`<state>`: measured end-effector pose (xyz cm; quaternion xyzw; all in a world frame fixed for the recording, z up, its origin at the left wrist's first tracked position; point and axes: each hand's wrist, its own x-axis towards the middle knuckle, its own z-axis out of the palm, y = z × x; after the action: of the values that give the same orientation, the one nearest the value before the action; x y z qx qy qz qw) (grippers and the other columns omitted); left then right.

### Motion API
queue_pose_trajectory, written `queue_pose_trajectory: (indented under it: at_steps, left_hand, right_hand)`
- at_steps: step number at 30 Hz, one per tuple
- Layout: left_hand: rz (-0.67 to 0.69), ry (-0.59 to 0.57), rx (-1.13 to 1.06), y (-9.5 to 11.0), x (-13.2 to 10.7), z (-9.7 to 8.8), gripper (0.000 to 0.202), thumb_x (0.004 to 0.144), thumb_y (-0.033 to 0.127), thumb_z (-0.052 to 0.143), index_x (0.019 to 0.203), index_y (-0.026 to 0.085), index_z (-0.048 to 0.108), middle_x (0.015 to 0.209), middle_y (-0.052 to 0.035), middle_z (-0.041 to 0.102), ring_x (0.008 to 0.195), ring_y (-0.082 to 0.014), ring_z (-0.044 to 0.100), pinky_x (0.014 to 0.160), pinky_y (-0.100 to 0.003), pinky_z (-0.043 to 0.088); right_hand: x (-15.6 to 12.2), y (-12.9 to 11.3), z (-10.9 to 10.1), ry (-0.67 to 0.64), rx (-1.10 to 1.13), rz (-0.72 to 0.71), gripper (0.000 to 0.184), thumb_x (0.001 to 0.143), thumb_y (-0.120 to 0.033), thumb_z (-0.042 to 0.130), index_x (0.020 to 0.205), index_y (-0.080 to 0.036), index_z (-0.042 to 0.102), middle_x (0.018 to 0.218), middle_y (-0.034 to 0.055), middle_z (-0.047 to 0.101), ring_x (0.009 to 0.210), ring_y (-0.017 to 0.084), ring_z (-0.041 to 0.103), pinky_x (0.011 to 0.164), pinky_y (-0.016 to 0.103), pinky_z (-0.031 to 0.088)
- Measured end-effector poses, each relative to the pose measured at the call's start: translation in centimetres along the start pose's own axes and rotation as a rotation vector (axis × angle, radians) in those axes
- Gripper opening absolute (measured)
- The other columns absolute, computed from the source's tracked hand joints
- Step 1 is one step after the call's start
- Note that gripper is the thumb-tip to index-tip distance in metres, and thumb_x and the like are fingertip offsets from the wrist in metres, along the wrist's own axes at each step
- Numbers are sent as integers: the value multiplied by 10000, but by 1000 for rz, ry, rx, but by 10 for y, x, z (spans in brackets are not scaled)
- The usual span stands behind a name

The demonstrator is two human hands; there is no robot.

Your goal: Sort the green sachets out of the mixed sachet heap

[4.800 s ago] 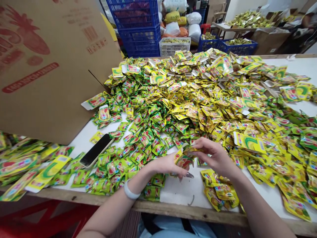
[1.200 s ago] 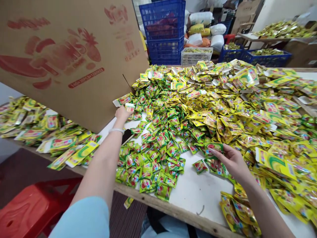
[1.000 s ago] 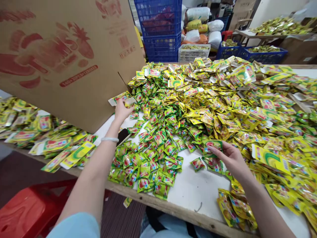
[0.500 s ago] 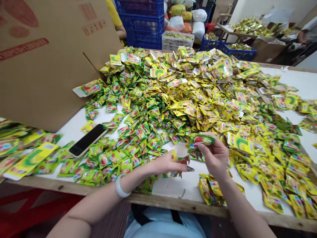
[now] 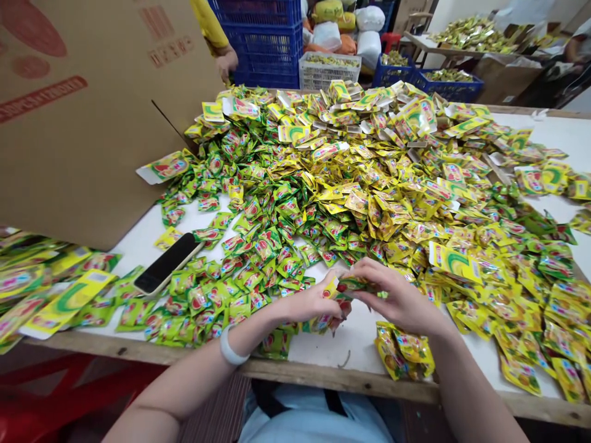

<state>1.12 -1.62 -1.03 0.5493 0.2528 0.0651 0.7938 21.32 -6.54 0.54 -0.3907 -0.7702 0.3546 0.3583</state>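
Since the previous frame, the green packet (image 5: 354, 283) has moved down-left to a small carton (image 5: 330, 287). Lower center, left to right: the left hand (image 5: 310, 304) grips the carton; the packet lies at its upper right, long axis roughly sideways, pinched by the right hand (image 5: 393, 295).

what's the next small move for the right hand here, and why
Probably ease the green packet into the small box: the right hand holds it against the box's upper end, while the left hand grips the box.
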Motion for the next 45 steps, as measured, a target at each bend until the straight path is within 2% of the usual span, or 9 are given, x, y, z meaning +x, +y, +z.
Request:
queue_pose_trajectory:
  at_steps: [8, 16, 20, 23, 27, 31, 35, 39, 45]
  left_hand:
    - [-80, -44, 79, -5, -3, -9, 388, 686, 229, 616, 977, 168, 366, 685, 44, 503, 586, -92, 478, 533, -212, 384]
    - [-90, -46, 136, -5, -8, -7, 801, 681, 158, 597, 1362, 184, 177, 742, 39, 546, 608, -125, 536, 583, -247, 450]
    - [125, 80, 285, -6, -4, -10, 915, 771, 279, 690, 1467, 210, 99, 1149, -120, 591, 1018, -235, 623, 882, -390, 506]
    - [409, 367, 520, -4, 2, -13, 1002, 773, 339, 737, 1515, 269, 67, 1506, -169, 318, 1396, -294, 350, 1105, -458, 364]
    - [550, 483, 907, 3, 4, -5, 564, 908, 319, 590, 1411, 250, 345, 1432, -126, 436, 1328, -240, 438, 1098, -432, 384]
    - [433, 295, 1194, 3, 10, 7, 236, 936, 263, 513, 1155, 179, 543, 1186, -116, 578, 1139, -231, 545, 1003, -407, 446]
    - [239, 407, 1403, -4, 17, 2, 386, 881, 329, 601, 1204, 140, 504, 1232, -156, 519, 1173, -299, 479, 1005, -459, 408]
    - [135, 375, 1414, -12, 15, -9, 525, 827, 361, 680, 1250, 141, 459, 1208, -157, 510, 1154, -323, 468, 967, -471, 411]
    - [110, 380, 1237, -22, 13, -9, 542, 872, 456, 631, 1256, 116, 454, 1121, -149, 542, 1074, -291, 510, 938, -427, 420]
  right_hand:
    - [1, 9, 1, -16, 0, -43, 178, 955, -168, 522, 826, -144, 642, 797, 41, 594, 767, 122, 551, 696, 244, 442]
    - [-1, 14, 3, -318, 248, 6, 249, 927, -313, 605, 1120, -167, 663, 1121, 80, 617, 776, 98, 627, 642, 198, 500]
    - [6, -1, -2, -30, 3, -150, 266, 976, -299, 508, 827, -170, 686, 882, 64, 628, 797, 131, 602, 727, 243, 493]
    - [3, -10, -31, 447, -304, -166, 342, 986, -381, 462, 778, -187, 651, 840, 72, 597, 711, 145, 576, 612, 251, 474]
    - [-23, 12, -70, 1028, -867, 213, 388, 936, -511, 516, 1015, -145, 620, 1070, 156, 580, 721, 182, 580, 640, 316, 482]
    - [-41, 51, -63, 581, -1108, 760, 466, 920, -564, 505, 1055, -129, 600, 1063, 175, 595, 868, 258, 615, 718, 357, 473]
    - [-25, 54, -30, 32, -1071, 825, 306, 894, -401, 578, 936, -103, 634, 944, 157, 629, 813, 265, 648, 645, 325, 452]
    - [-4, 24, -22, -53, -1092, 830, 224, 840, -63, 487, 988, -65, 655, 990, 190, 640, 885, 273, 665, 582, 297, 405]
    - [-10, 16, -44, 40, -1032, 752, 132, 887, -180, 520, 849, -141, 641, 869, 105, 675, 823, 239, 649, 559, 291, 326]
